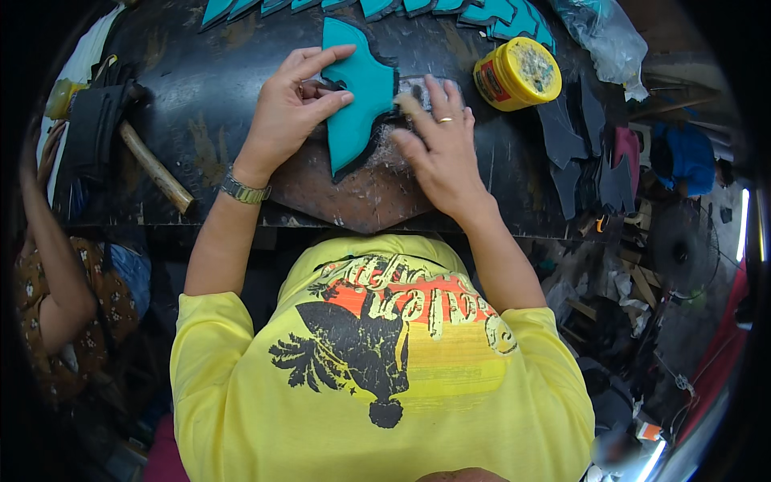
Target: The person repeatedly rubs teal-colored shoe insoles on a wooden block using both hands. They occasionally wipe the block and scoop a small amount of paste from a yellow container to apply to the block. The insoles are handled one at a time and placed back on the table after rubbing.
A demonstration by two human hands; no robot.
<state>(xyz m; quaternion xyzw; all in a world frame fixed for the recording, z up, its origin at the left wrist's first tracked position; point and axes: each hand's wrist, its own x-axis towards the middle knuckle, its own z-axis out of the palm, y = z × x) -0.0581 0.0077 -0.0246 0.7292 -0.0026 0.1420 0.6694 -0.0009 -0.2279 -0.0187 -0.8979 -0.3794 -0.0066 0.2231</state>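
Teal piece (361,88) juts right from the left hand (291,112), which pinches its edge; just beside it, the right hand (446,145) is loosely spread, 1 yellow tub (507,79) to that hand's right.

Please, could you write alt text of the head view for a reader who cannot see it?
A person's left hand holds a teal, dark-edged piece by its left edge over a brown board on a dark table, while the right hand is at the opposite edge. A yellow tub sits to the right; more teal pieces line the far side.
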